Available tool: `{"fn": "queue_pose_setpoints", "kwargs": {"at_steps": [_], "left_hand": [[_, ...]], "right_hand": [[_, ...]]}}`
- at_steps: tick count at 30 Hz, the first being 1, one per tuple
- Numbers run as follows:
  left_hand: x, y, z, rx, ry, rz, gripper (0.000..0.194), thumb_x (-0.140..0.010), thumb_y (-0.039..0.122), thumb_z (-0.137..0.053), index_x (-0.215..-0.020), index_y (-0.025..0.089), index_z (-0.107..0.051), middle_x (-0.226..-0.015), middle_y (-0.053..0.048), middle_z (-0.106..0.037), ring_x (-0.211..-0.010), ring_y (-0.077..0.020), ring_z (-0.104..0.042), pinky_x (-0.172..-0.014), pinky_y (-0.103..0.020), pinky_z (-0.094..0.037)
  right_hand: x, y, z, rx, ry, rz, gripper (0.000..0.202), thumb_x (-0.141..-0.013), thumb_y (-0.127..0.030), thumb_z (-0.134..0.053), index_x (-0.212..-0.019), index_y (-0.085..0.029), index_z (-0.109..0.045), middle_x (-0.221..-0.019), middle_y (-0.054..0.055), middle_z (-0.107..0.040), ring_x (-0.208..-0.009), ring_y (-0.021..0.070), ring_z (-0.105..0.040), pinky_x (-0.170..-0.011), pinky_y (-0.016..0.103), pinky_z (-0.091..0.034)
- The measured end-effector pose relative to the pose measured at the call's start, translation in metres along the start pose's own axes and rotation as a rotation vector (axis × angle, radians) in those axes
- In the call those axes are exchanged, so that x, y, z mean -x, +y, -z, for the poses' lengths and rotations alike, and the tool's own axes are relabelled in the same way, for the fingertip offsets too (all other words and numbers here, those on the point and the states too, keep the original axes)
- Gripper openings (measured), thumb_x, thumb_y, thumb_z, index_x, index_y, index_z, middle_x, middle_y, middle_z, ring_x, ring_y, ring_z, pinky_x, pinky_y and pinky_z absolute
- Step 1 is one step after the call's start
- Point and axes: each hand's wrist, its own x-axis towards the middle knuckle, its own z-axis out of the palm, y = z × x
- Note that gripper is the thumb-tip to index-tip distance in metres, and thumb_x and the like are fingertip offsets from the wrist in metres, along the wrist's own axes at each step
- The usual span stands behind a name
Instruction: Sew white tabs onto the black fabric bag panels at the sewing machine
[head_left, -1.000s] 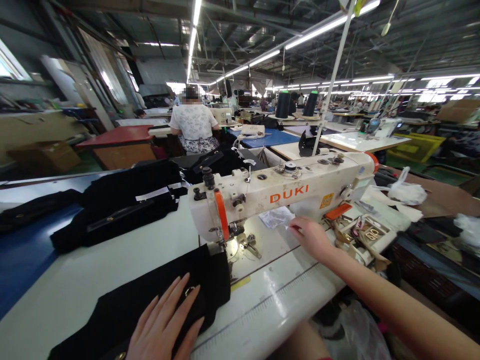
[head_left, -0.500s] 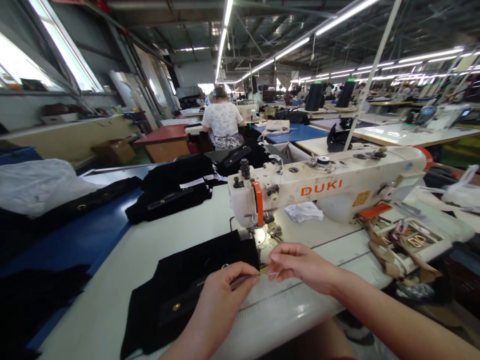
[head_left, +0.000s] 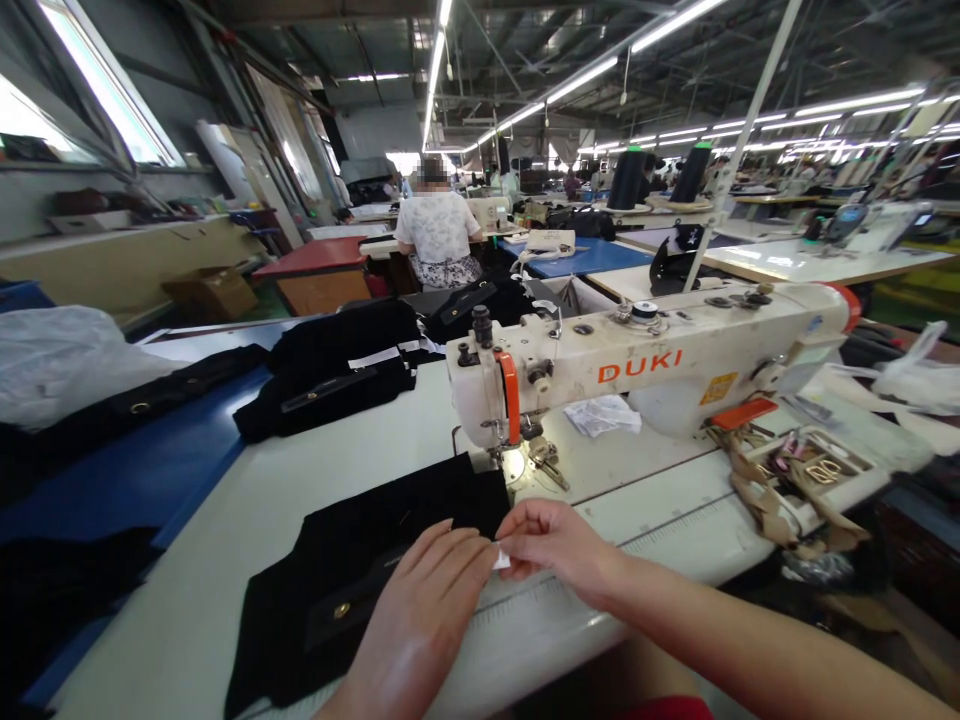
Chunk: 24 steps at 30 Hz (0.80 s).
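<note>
A small white label (head_left: pixel 501 560) shows between the fingertips of my two hands, just in front of the sewing machine's needle area. My right hand (head_left: pixel 559 545) pinches its right side with thumb and forefinger. From the other side, my left hand (head_left: pixel 431 600) meets the label with fingers pressed together; its thumb is hidden beneath. Under and beside the left hand lies a black fabric panel (head_left: pixel 315 555) with a dark strap and a small gold stud (head_left: pixel 343 610). The panel's far right corner reaches close to the presser foot of the white sewing machine (head_left: pixel 547 380).
Black pieces with white tags (head_left: pixel 330 390) lie at the table's far left. A parts tray (head_left: pixel 817 470) with metal rings and tan straps sits at right. White paper (head_left: pixel 602 415) rests beneath the machine arm. A co-worker (head_left: pixel 437 235) sits ahead, back turned.
My right hand has moved left to meet my left hand. The left hand has turned its back upward, hiding its thumb. The label now shows between them; the view has shifted slightly.
</note>
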Motion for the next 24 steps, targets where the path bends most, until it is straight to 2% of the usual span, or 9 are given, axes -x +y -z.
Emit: {"fn": "queue_pose_setpoints", "kwargs": {"at_steps": [3, 5, 7, 9, 12, 14, 18, 24], "left_hand": [[-0.003, -0.003, -0.003, 0.025, -0.026, -0.013, 0.035, -0.101, 0.021, -0.033, -0.099, 0.019, -0.068, -0.092, -0.004, -0.071, -0.093, -0.0153, -0.063, -0.100, -0.038, -0.046], [-0.007, -0.012, -0.005, -0.004, -0.055, -0.033, 0.031, -0.099, 0.019, -0.038, -0.099, 0.018, -0.068, -0.094, -0.005, -0.071, -0.093, -0.0166, -0.063, -0.097, -0.039, -0.048], [-0.014, -0.025, -0.008, -0.052, -0.054, -0.025, 0.027, -0.096, 0.016, -0.042, -0.096, 0.016, -0.069, -0.093, -0.006, -0.070, -0.092, -0.0179, -0.063, -0.092, -0.037, -0.051], [-0.019, -0.038, -0.015, -0.093, -0.027, -0.015, 0.026, -0.095, 0.014, -0.043, -0.094, 0.015, -0.069, -0.092, -0.007, -0.070, -0.090, -0.0187, -0.062, -0.087, -0.036, -0.053], [-0.024, -0.050, -0.029, -0.109, -0.062, -0.040, 0.025, -0.095, 0.013, -0.044, -0.096, 0.013, -0.069, -0.095, -0.008, -0.070, -0.092, -0.0202, -0.062, -0.087, -0.037, -0.053], [-0.025, -0.053, -0.038, -0.088, -0.142, -0.055, 0.025, -0.094, 0.012, -0.043, -0.097, 0.013, -0.068, -0.097, -0.008, -0.070, -0.094, -0.0204, -0.062, -0.087, -0.037, -0.053], [-0.022, -0.054, -0.044, -0.039, -0.280, -0.056, 0.026, -0.092, 0.009, -0.042, -0.098, 0.015, -0.067, -0.098, -0.008, -0.069, -0.092, -0.0192, -0.063, -0.086, -0.036, -0.053], [-0.019, -0.052, -0.045, -0.089, -0.316, -0.067, 0.028, -0.090, 0.005, -0.041, -0.102, 0.016, -0.065, -0.102, -0.008, -0.069, -0.095, -0.0206, -0.062, -0.087, -0.037, -0.052]], "right_hand": [[-0.003, 0.003, 0.003, 0.103, -0.011, 0.047, 0.027, -0.073, -0.040, -0.073, -0.084, -0.018, -0.063, -0.070, -0.002, -0.065, -0.066, 0.0136, -0.065, -0.064, 0.026, -0.051], [-0.003, 0.000, 0.010, 0.265, 0.043, 0.162, 0.015, -0.082, -0.032, -0.064, -0.087, -0.018, -0.064, -0.073, -0.001, -0.066, -0.070, 0.0140, -0.065, -0.067, 0.026, -0.052], [-0.001, -0.005, 0.017, 0.526, 0.136, 0.370, 0.010, -0.088, -0.022, -0.056, -0.090, -0.019, -0.065, -0.083, 0.002, -0.069, -0.078, 0.0152, -0.065, -0.074, 0.029, -0.052], [0.001, -0.008, 0.024, 0.852, 0.159, 0.610, 0.017, -0.091, -0.015, -0.050, -0.097, -0.018, -0.066, -0.096, 0.006, -0.069, -0.090, 0.0177, -0.063, -0.084, 0.033, -0.050], [0.002, -0.007, 0.028, 1.267, 0.005, 0.849, 0.022, -0.093, -0.015, -0.049, -0.105, -0.015, -0.066, -0.107, 0.010, -0.068, -0.103, 0.0214, -0.059, -0.095, 0.036, -0.047], [0.001, -0.004, 0.028, 1.419, -0.073, 0.898, 0.021, -0.094, -0.017, -0.049, -0.106, -0.014, -0.067, -0.109, 0.011, -0.068, -0.106, 0.0216, -0.058, -0.097, 0.036, -0.046], [0.000, 0.002, 0.029, 1.536, -0.107, 0.933, 0.022, -0.096, -0.017, -0.047, -0.107, -0.014, -0.067, -0.112, 0.011, -0.067, -0.107, 0.0206, -0.057, -0.098, 0.036, -0.045], [0.004, 0.006, 0.031, 1.553, -0.131, 0.979, 0.023, -0.097, -0.018, -0.047, -0.110, -0.013, -0.065, -0.115, 0.011, -0.067, -0.110, 0.0207, -0.056, -0.098, 0.036, -0.044]]}}
